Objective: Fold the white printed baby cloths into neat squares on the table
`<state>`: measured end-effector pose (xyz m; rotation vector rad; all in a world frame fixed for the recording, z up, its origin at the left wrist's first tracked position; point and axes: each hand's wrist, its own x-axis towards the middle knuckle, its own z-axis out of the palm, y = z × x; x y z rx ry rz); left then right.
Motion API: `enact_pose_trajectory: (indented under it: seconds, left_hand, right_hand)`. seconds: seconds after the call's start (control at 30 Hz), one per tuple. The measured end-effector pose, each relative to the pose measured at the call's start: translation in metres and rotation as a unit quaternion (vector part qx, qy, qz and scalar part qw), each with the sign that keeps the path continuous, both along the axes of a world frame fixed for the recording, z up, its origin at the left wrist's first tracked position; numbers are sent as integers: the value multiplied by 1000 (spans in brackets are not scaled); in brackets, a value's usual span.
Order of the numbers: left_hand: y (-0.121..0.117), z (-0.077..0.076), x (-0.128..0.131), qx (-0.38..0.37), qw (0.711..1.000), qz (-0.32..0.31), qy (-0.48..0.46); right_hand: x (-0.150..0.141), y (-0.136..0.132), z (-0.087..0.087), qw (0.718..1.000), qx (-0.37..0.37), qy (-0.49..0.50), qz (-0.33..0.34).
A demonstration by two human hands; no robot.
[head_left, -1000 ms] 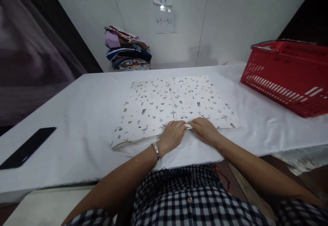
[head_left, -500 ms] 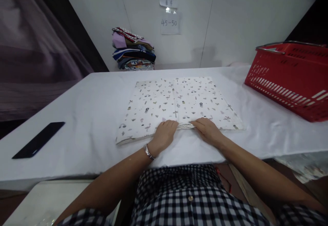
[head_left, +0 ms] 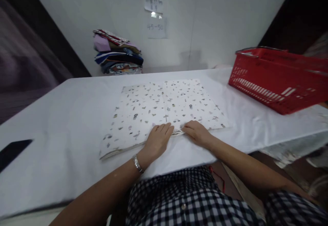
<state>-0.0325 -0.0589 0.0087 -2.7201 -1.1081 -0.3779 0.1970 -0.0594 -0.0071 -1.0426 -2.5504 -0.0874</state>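
Note:
A folded white cloth [head_left: 159,106] printed with small flamingos, palms and rainbows lies flat on the white-covered table [head_left: 77,116]. Its layered edge faces me, and a crease runs down its middle. My left hand [head_left: 157,140] grips this near edge just left of the crease, fingers on top and thumb hidden; a silver bracelet is on that wrist. Right of the crease, my right hand [head_left: 196,133] holds the same edge, its fingers bent over the layers. A short stretch of the stacked edge shows between the two hands.
At the back left is a pile of folded fabrics [head_left: 119,53]. A red plastic basket [head_left: 271,79] stands on the right side. A dark flat object [head_left: 14,152] lies at the left edge. Paper signs [head_left: 156,27] hang on the wall.
My view has swung to the right, so the table, cloth and basket appear further left. Both hands stay at the cloth's near edge, with little change against it.

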Motion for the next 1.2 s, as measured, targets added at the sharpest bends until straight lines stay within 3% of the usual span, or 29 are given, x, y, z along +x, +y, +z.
enact_pose_trajectory:
  seconds: [0.2,0.4,0.5,0.77,0.83,0.93,1.0,1.2]
  left_hand:
    - [9,-2,36,17,999,-41,15]
    - [16,-14,35,21,998,-56,2]
    - [18,-18,32,27,998,-63,-13]
    - [22,-20,31,23,996,-77,-35]
    - [22,-20,32,23,996,-73,-36]
    - [22,-19,33,28,996,-70,-37]
    - [22,-18,33,31,996,-70,-39]
    - [20,-18,32,23,996,-74,-47]
  right_hand:
    - [-3,3,0,999,-5,-14,-40]
    - [11,0,-1,997,7,-25,-79]
    - [42,-4,1,992,7,-44,-114]
    - [163,-27,4,960,1,-34,-279]
    - [180,-32,7,937,-38,32,-346]
    - [192,-33,11,854,-135,189,-467]
    - [193,-31,12,807,-192,244,-503]
    - [180,-21,18,791,-289,255,-475]
